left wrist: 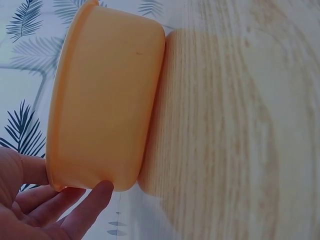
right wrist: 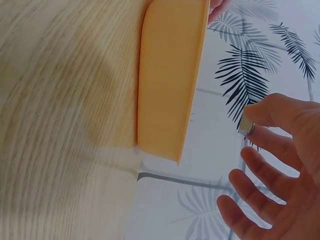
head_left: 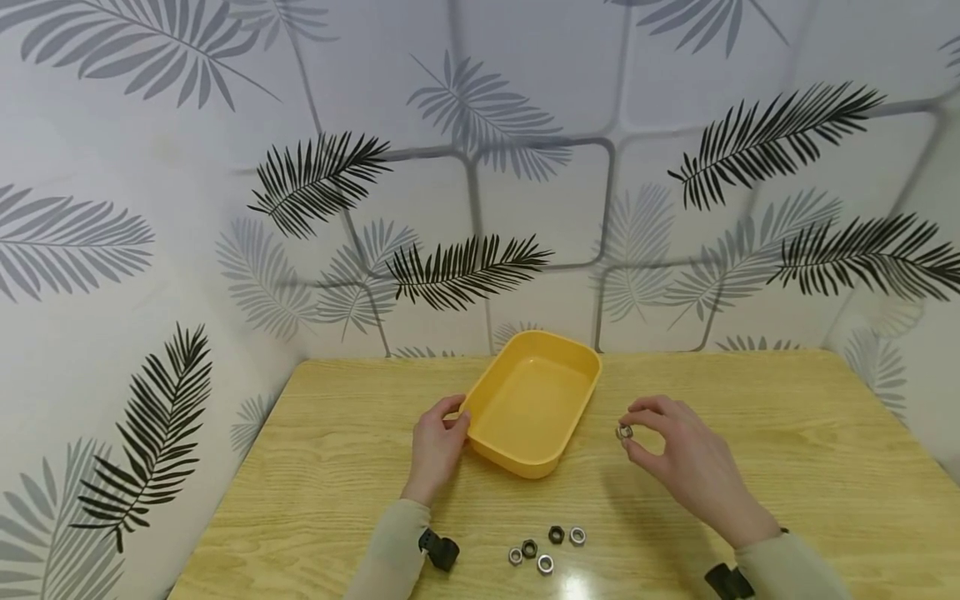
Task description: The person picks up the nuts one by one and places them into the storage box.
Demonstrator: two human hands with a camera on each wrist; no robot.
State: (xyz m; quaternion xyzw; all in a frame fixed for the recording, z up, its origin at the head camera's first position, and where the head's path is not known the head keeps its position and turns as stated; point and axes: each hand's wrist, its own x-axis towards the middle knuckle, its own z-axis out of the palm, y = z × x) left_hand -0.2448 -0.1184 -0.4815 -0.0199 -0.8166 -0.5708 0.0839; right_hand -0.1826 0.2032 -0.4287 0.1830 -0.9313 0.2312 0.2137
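A yellow rectangular plastic tub point(head_left: 517, 457) sits at an angle on the wooden table, and its inside looks bare. My left hand point(head_left: 437, 448) grips the tub's left rim; in the left wrist view the thumb is at the rim and fingertips point(left wrist: 102, 192) touch the outer wall. To the right of the tub, my right hand point(head_left: 693, 467) pinches a silver hex nut point(head_left: 624, 432) between thumb and index finger, above the tabletop. In the right wrist view the nut point(right wrist: 246, 123) shows edge-on, with the other fingers spread apart from it.
Several loose hex nuts lie near the table's front, among them a black nut point(head_left: 556, 534) and a silver nut point(head_left: 545, 564). Behind the wooden table point(head_left: 787, 433) stands a wall point(head_left: 540, 208) with a leaf pattern.
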